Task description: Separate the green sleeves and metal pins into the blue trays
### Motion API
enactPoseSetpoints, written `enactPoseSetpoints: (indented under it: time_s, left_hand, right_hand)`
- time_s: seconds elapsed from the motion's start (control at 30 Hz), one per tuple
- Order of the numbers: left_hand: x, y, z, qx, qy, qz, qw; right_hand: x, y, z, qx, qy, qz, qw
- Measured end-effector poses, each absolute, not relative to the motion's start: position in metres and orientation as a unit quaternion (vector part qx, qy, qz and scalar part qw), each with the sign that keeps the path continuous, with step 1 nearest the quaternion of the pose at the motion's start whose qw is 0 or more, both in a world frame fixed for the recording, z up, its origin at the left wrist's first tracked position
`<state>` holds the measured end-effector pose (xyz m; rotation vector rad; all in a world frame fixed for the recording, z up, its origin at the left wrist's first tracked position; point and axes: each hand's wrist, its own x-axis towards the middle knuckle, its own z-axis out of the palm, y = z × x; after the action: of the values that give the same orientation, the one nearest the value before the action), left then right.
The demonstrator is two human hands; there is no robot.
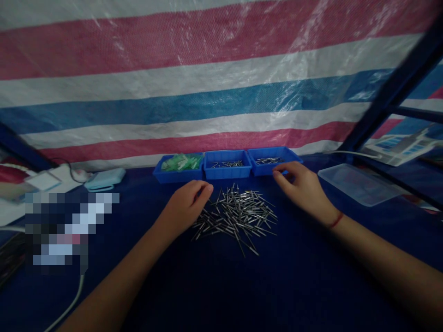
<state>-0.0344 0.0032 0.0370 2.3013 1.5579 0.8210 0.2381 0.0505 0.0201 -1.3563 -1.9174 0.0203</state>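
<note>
A loose pile of thin metal pins or rods [238, 214] lies on the dark blue table. My left hand [187, 203] is at the pile's left edge, its fingers curled in and the thumb lying near the index finger. Whether anything is inside it is hidden. Just in front of the right blue bin [259, 169], my right hand [301, 186] has thumb and forefinger bent towards each other in a pinch; no held thing can be made out. Short metal pieces [270, 160] lie in that bin. The middle blue bin [227, 172] holds similar pieces.
Green and clear small pieces [183, 161] fill the left blue bin [178, 176]. A clear plastic lid [360, 184] lies to the right. On the left are a light blue case [104, 179], a white cable [78, 290] and a blurred-out patch. A striped tarp [207, 101] hangs behind.
</note>
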Motion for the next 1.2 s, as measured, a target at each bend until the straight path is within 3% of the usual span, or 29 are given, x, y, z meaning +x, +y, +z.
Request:
enactPoseSetpoints:
  time_s: [0.4, 0.8, 1.2]
  left_hand:
    - [-0.042, 0.011, 0.023, 0.826, 0.545, 0.099, 0.107]
    - [-0.016, -0.013, 0.043, 0.851, 0.474, 0.217, 0.067]
    - [-0.006, -0.022, 0.042, 0.83, 0.454, 0.298, 0.129]
  right_hand:
    - [0.198, 0.012, 0.014, -0.431, -0.815, 0.178, 0.345]
    - [0.191, 0.0, 0.016, -0.349, -0.854, 0.215, 0.321]
    - [0.186, -0.006, 0.02, -0.313, -0.826, 0.317, 0.344]
